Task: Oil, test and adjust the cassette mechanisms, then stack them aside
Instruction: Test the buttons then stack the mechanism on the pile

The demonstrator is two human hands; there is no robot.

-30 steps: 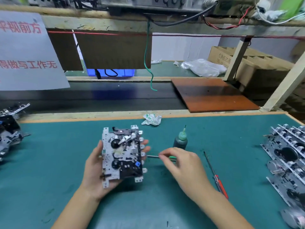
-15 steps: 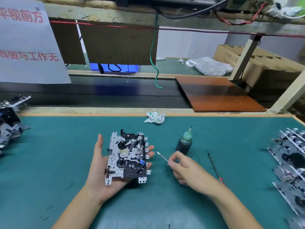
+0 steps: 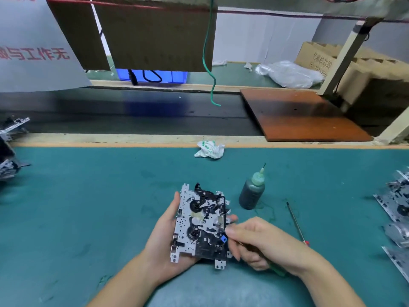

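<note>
Two bare hands work over the green bench mat [image 3: 88,207]. The left hand [image 3: 164,244] cradles a cassette mechanism [image 3: 201,224] from beneath, thumb along its left edge and fingertips showing past its right edge, so the metal plate sits face up and tilted slightly toward the person, lifted just off the mat. The right hand [image 3: 256,242] has its fingers curled around a thin tool with a green handle [image 3: 280,271]; the handle's end pokes out below the palm, and the working tip is hidden where the fingertips meet the right edge of the mechanism, beside a small blue part [image 3: 224,239]. Whether the tip touches the plate cannot be told.

Just beyond the mechanism, to its right, a dark oil bottle [image 3: 251,193] with a pale green nozzle stands upright on the mat. A slim screwdriver [image 3: 296,222] with a red handle end lies on the mat right of the bottle, apart from both hands. A crumpled white and green wrapper [image 3: 209,149] rests at the far edge of the mat. More mechanisms lie in a row at the right edge [image 3: 396,209], and a few others sit at the far left [image 3: 8,151]. Beyond the bench a brown board [image 3: 298,116] lies flat, and a green wire [image 3: 209,63] hangs down from above.
</note>
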